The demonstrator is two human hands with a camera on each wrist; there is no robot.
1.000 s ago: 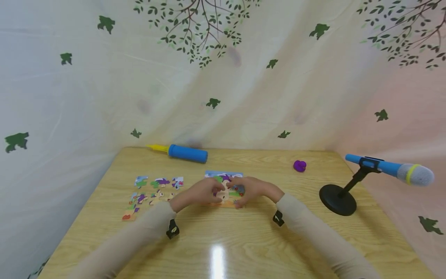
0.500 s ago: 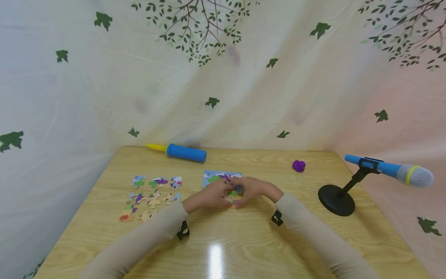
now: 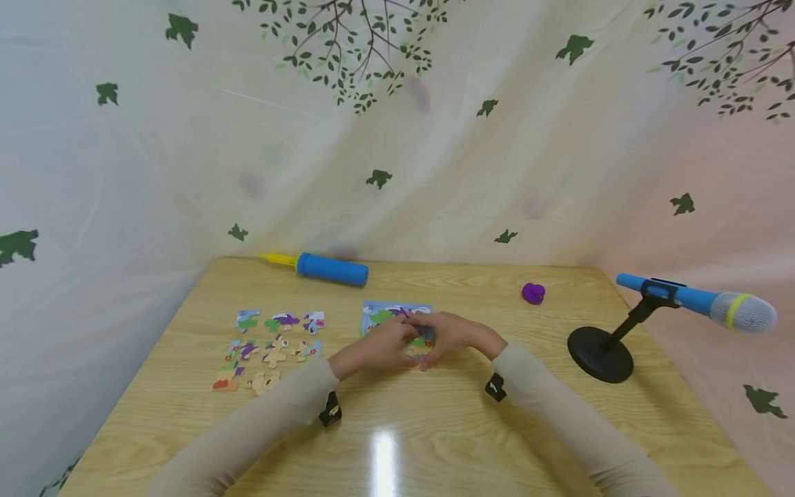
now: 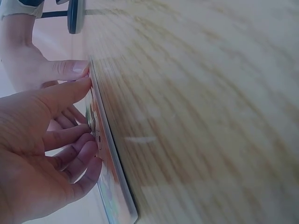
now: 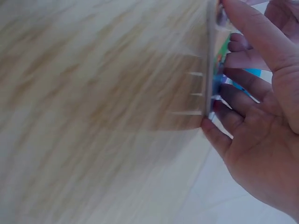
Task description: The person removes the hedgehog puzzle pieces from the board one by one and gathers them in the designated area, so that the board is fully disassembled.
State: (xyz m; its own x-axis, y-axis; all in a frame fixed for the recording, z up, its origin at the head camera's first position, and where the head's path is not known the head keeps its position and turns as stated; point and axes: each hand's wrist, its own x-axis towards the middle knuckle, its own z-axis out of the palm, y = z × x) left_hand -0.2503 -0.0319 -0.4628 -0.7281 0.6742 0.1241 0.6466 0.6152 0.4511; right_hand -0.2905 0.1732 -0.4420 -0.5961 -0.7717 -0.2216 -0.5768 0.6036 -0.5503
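A jigsaw puzzle board [image 3: 397, 306] with a colourful cartoon picture lies mid-table, partly covered by both hands. My left hand [image 3: 384, 345] bends over its middle. In the left wrist view, its thumb and curled fingers seem to pinch a puzzle piece [image 4: 91, 119] that stands slightly proud of the board; the fingers hide most of it. My right hand [image 3: 456, 337] grips the board's right part. Its thumb meets the near edge, and in the right wrist view the little finger [image 5: 216, 135] touches the board's side. Both hands' fingertips are very close together.
Several loose puzzle pieces [image 3: 275, 352] lie left of the board. Behind them is a blue hand pump [image 3: 332, 269] with a yellow nozzle. A small purple toy [image 3: 533, 293] sits back right. A blue microphone [image 3: 695, 301] rests on a black stand [image 3: 600, 355] at right.
My left hand has moved right across the board, close against the right hand. More loose pieces at left are uncovered. The right hand has stayed nearly in place.
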